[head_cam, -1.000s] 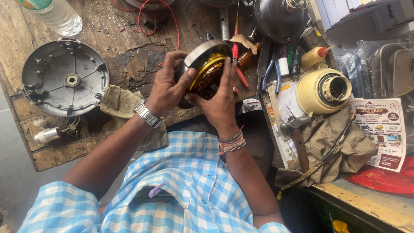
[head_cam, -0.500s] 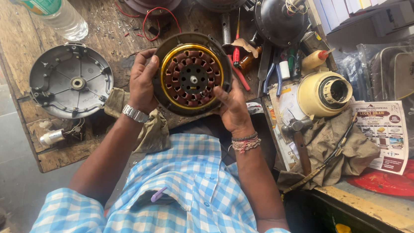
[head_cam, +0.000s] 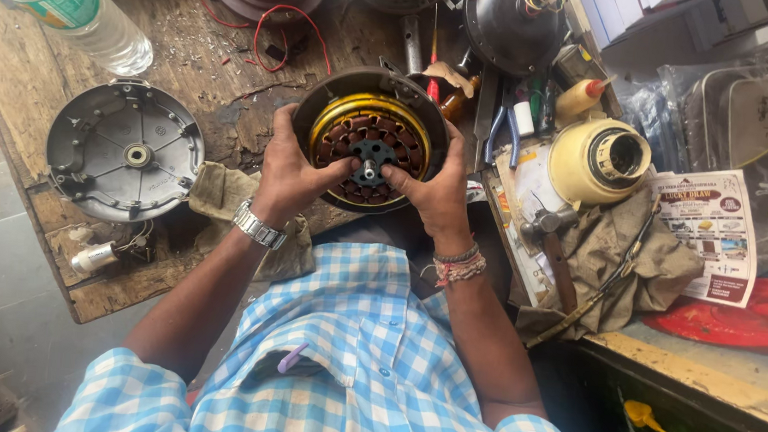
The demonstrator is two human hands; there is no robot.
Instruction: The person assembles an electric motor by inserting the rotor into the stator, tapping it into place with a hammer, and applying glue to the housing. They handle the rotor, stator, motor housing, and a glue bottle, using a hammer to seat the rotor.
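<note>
I saw both hands clamped on the motor [head_cam: 370, 139], held at twelve o'clock from the chest: the left hand [head_cam: 293, 173] gripped its rim at eight o'clock, the right hand [head_cam: 433, 188] at four, thumbs near the hub. Its round housing held copper windings inside a yellow ring. A grey cover [head_cam: 124, 149] lay open-side up at nine o'clock on the scarred wooden bench [head_cam: 34, 83]. A water bottle [head_cam: 56, 0] lay at ten, a cream canister [head_cam: 597, 159] at three.
</note>
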